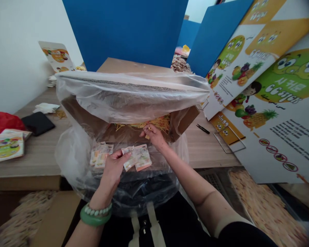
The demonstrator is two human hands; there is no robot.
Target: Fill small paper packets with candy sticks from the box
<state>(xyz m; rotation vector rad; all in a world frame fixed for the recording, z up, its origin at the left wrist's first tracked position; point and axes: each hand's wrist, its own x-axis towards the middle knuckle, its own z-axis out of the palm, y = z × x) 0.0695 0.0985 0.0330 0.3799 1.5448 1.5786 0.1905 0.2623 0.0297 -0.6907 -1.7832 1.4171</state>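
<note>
My left hand (115,167) holds a few small printed packets (137,157) fanned out over the clear plastic sheet (123,195) on my lap. My right hand (153,134) reaches into the open cardboard box (185,120) tipped on its side and pinches a few thin yellow sticks (154,123) from the pile inside. More small packets (101,154) lie on the plastic just left of my left hand. A green bangle and a bead bracelet sit on my left wrist.
A wooden table (36,154) carries a black wallet (38,122), a red bag (1,120), printed packs (5,145) and small black snips (203,129). Large printed cartons (273,92) lean at the right. Blue panels (126,31) stand behind. Stick piles (267,206) lie lower right.
</note>
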